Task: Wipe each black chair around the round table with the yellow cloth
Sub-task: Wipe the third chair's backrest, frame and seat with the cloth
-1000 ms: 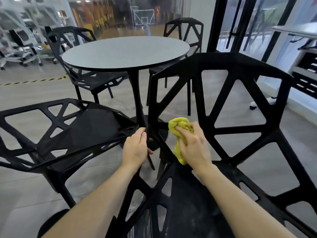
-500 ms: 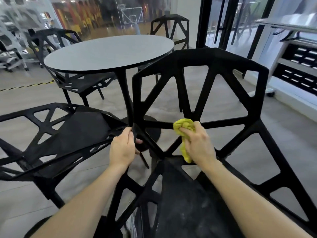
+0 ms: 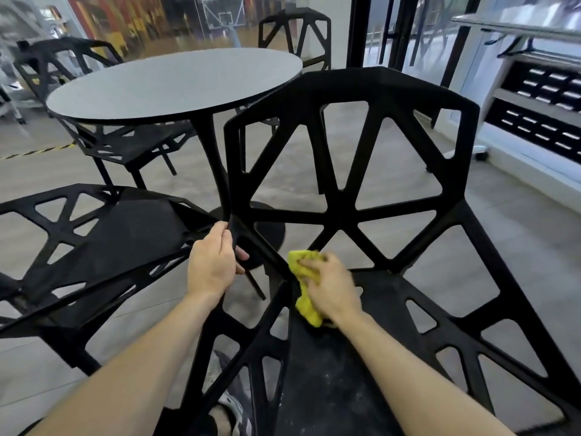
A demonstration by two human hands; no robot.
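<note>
A black lattice chair (image 3: 371, 89) stands right in front of me, its backrest toward the round grey table (image 3: 176, 83). My right hand (image 3: 330, 287) grips the crumpled yellow cloth (image 3: 306, 306) and presses it where the backrest meets the dusty seat. My left hand (image 3: 213, 262) grips the left edge of the backrest frame. A second black chair (image 3: 103, 234) stands to the left. Two more black chairs, one at the far left (image 3: 103, 143) and one behind the table (image 3: 295, 33), are partly hidden by it.
A white wheeled cabinet (image 3: 534, 121) with dark slots stands at the right. Black door frames (image 3: 393, 29) rise behind the table. Yellow-black floor tape (image 3: 34, 152) runs at the left. My shoe (image 3: 232, 401) shows under the near chair.
My right hand slid the cloth down the backrest from its centre junction to the seat joint. The left hand kept its hold on the frame edge. The view shifted left and lower.
</note>
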